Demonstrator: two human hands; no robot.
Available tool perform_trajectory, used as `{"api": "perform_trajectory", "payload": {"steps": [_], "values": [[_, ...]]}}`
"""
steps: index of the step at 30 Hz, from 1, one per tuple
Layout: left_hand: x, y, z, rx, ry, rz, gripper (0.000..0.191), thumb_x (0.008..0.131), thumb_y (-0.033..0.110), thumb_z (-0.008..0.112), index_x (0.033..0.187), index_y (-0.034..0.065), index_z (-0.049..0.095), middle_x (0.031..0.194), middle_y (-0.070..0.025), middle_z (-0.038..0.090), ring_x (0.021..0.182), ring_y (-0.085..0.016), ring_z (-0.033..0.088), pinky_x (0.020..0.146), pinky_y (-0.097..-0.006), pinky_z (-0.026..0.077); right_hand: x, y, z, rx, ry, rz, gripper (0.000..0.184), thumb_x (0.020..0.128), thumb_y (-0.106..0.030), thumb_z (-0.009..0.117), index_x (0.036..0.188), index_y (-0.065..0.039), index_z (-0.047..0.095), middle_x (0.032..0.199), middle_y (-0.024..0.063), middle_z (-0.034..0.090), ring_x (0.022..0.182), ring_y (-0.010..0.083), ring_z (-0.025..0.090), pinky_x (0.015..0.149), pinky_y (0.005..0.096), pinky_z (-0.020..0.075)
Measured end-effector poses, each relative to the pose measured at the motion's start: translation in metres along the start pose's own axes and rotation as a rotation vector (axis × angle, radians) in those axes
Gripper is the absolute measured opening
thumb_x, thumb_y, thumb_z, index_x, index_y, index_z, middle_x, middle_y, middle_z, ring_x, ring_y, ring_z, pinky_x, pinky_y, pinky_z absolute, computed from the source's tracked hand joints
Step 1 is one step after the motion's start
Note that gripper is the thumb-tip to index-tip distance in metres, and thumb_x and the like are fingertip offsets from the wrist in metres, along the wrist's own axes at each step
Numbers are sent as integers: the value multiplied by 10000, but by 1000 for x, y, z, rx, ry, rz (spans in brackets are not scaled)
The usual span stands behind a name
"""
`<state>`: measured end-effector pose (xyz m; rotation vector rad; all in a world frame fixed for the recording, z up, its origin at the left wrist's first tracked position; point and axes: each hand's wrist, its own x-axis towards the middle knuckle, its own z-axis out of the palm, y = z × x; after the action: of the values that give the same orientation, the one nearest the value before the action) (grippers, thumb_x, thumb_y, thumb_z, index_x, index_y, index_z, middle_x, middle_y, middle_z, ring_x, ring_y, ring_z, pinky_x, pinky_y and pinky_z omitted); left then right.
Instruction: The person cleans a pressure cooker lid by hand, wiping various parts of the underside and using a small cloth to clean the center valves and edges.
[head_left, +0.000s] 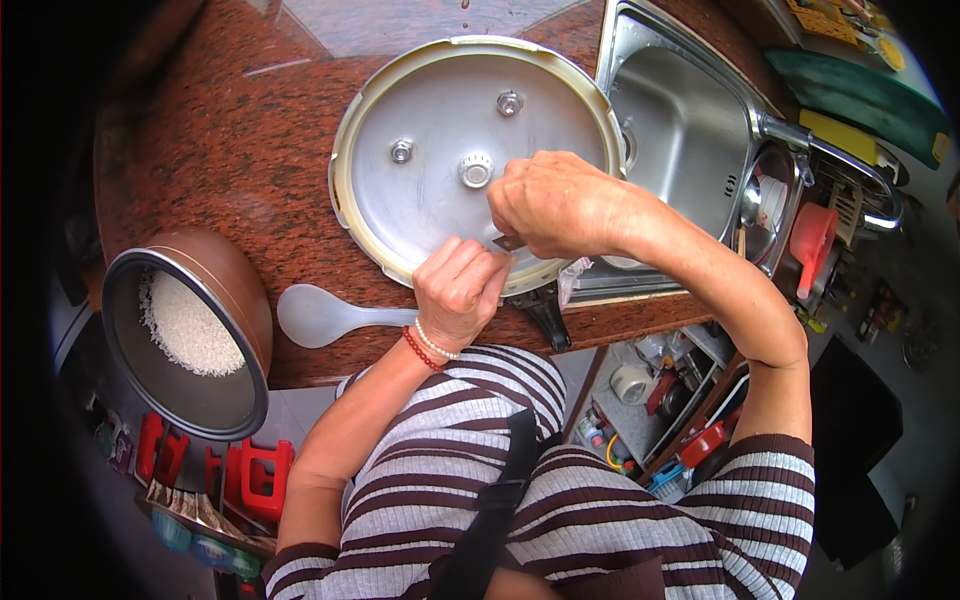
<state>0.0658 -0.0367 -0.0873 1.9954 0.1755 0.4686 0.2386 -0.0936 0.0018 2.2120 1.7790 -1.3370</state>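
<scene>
A pressure cooker lid (435, 210) lies underside up on the counter, its pale sealing ring (352, 187) running inside the rim. Over the lid's near right part, my right hand (555, 206) is closed on a small dark flat piece (508, 241) whose end shows below the fingers. My left hand (459, 289), wearing bead bracelets, is curled at the near rim, close to that piece. Its fingertips are hidden, so I cannot tell whether it pinches something. The lid's black handle (551, 322) juts toward me past the counter edge.
Left on the red-brown counter (217, 150) sits a tilted inner pot (225, 262) with white rice (191, 322). Beside it lies a translucent rice paddle (315, 315). A steel sink (675, 127) with a faucet (787, 131) adjoins the lid's right. Red stools (266, 480) stand below left.
</scene>
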Motion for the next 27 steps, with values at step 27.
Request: {"api": "perform_trajectory", "payload": {"steps": [27], "values": [[-1,-2,0,55,-3,37,186,617,-36,700,640,42,533,637,-65,442,567,-246,472,487,-352,386,3,10,9,30,27,-110,100,649,-49,701,729,-59,642,752,115,658,782,299,648,648,386,512]]}}
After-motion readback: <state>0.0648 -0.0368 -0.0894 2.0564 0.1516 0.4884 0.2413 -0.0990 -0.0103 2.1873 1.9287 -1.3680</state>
